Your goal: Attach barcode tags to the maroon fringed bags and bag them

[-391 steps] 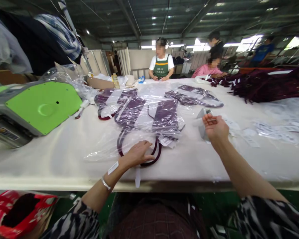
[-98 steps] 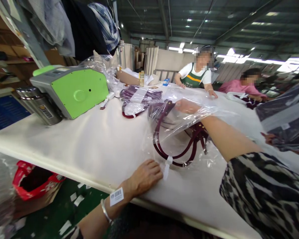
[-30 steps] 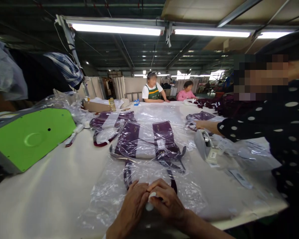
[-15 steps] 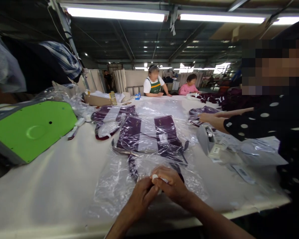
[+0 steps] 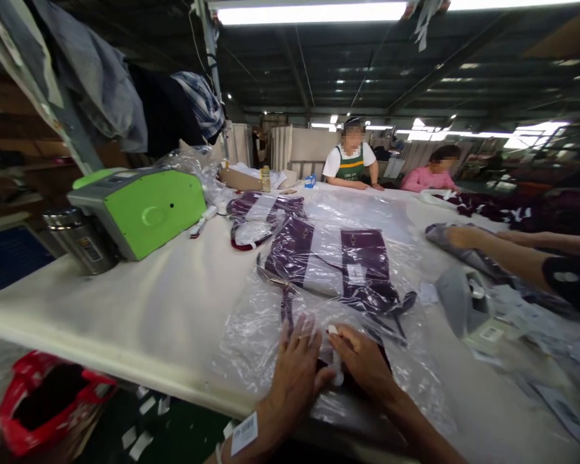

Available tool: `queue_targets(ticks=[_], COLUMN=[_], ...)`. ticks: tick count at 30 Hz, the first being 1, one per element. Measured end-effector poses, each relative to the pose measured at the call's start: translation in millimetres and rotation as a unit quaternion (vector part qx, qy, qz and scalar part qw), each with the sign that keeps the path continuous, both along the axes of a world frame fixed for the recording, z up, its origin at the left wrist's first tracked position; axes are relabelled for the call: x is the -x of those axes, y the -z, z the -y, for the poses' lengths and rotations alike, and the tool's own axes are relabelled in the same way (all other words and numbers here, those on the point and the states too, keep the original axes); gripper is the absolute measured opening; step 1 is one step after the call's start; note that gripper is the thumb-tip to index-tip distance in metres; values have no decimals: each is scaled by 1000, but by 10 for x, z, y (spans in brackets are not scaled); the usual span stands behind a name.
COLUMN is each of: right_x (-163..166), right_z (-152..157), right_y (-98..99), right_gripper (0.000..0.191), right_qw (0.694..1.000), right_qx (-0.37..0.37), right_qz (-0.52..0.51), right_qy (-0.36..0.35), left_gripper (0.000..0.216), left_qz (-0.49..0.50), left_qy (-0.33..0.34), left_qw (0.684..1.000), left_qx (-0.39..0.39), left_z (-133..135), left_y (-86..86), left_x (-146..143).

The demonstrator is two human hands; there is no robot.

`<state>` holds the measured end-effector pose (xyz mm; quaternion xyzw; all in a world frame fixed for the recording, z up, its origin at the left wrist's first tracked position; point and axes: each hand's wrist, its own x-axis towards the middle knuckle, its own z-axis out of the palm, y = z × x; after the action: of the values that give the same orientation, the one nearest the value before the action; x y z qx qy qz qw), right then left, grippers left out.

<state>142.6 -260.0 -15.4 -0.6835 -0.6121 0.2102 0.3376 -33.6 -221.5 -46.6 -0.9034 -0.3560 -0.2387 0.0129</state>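
In front of me lies a dark purple garment (image 5: 297, 254) in a clear plastic bag (image 5: 251, 335), with a white panel (image 5: 321, 264) down its middle. My left hand (image 5: 294, 361) rests on the bag's near part, fingers stretched out and apart. Close to its right, my right hand (image 5: 365, 364) is closed in a pinch on a small white tag (image 5: 332, 330). A pale strip (image 5: 338, 370) shows below that tag, between my hands. On my left wrist sticks a white barcode label (image 5: 244, 434).
A green machine (image 5: 162, 209) and a steel flask (image 5: 84, 241) stand at left. Another bagged garment (image 5: 265, 209) lies behind. At right are a grey label dispenser (image 5: 464, 303) and a co-worker's arm (image 5: 502, 251). A red bag (image 5: 17, 412) sits below the table edge.
My view has swung left. My left hand has parted from my right and now lies spread on the plastic; the right keeps its pinch. The co-worker's garment at right has shifted.
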Motion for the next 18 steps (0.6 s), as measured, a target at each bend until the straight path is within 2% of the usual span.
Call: queue_targets(ticks=[2, 4, 8, 10, 13, 16, 18], right_x=[-28, -42, -87, -129, -170, -176, -220], right_z=[-63, -127, -266, -321, -376, -415, -427], right_y=[78, 111, 141, 183, 241, 231, 191], right_gripper=[32, 32, 27, 22, 28, 33, 30], right_qw=[998, 996, 993, 992, 990, 992, 990], right_qx=[41, 44, -50, -101, -122, -117, -136], right_qz=[40, 67, 67, 29, -27, -33, -24], right_qy=[-14, -40, -79, -74, -66, -46, -12], left_gripper=[67, 68, 76, 65, 32, 30, 32], left_qz=[23, 68, 152, 121, 33, 69, 111], left_qy=[-86, -141, -204, -240, -254, -261, -223], left_qw=[994, 980, 939, 941, 962, 961, 967], left_qx=[-57, -119, -231, -207, -98, -62, -56], left_z=[-38, -90, -270, -385, -483, -380, -225], left_y=[-100, -203, -314, -305, -263, -228, -185], left_x=[180, 393, 865, 1100, 1419, 1694, 1860])
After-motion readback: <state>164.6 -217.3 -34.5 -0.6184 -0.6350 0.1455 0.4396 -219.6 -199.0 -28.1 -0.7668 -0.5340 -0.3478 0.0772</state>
